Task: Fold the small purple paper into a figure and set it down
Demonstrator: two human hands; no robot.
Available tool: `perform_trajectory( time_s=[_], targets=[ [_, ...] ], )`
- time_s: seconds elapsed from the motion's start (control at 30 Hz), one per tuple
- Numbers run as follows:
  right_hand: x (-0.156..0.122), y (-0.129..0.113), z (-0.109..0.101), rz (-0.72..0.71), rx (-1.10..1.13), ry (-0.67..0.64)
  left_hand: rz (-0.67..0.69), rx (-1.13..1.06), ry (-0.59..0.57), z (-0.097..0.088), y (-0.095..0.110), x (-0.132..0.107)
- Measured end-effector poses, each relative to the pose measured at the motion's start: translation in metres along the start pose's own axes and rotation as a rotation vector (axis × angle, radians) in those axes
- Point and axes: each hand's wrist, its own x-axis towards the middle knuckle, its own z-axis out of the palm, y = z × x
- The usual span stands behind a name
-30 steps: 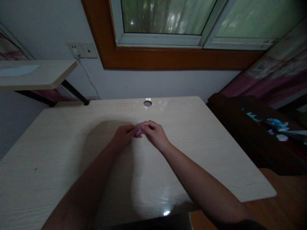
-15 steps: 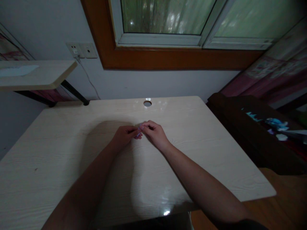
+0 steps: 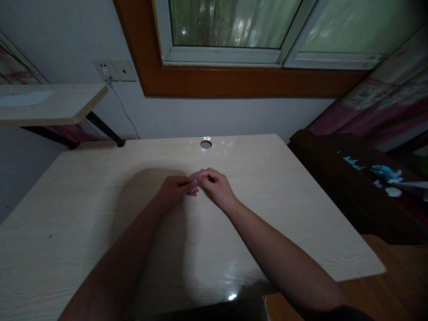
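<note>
Over the middle of the desk, my left hand [image 3: 173, 189] pinches a small pale purple piece [image 3: 194, 185] between thumb and fingers. It looks thin and folded, with a pointed upper end, but its kind is too small to make out. My right hand [image 3: 216, 183] meets it from the right, thumb and forefinger closed at the piece's upper edge. The fingers of both hands hide most of it. Both forearms reach in from the near side, just above the pale wood-grain desk [image 3: 284, 214].
A round cable hole [image 3: 206, 144] lies near the desk's back edge. At the left, a raised shelf [image 3: 76, 104] on black legs carries a white sheet. A cord [image 3: 122, 107] hangs from the wall socket. Beyond the desk's right edge, a dark wooden surface [image 3: 351, 178] holds blue and white items.
Both hands stay nearly in place. The right fingertips have shifted slightly at the purple piece, and more of its pointed end now shows between the hands.
</note>
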Motion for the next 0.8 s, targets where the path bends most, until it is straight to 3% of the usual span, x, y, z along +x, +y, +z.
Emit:
perform_trajectory(
  time_s=[0.27,0.47,0.8],
  targets=[
    [-0.0007,0.0013,-0.0011,-0.022,-0.046,0.004,-0.004,0.014,-0.018,-0.0004,-0.0006,-0.0003],
    [0.0012,0.0013,-0.0002,0.043,0.026,-0.027,0.008,-0.034,-0.035,-0.0003,0.0026,0.0009],
    [0.0046,0.0060,-0.0019,0.030,-0.026,-0.042,0.026,-0.077,0.033,-0.0008,0.0025,0.0014]
  ],
)
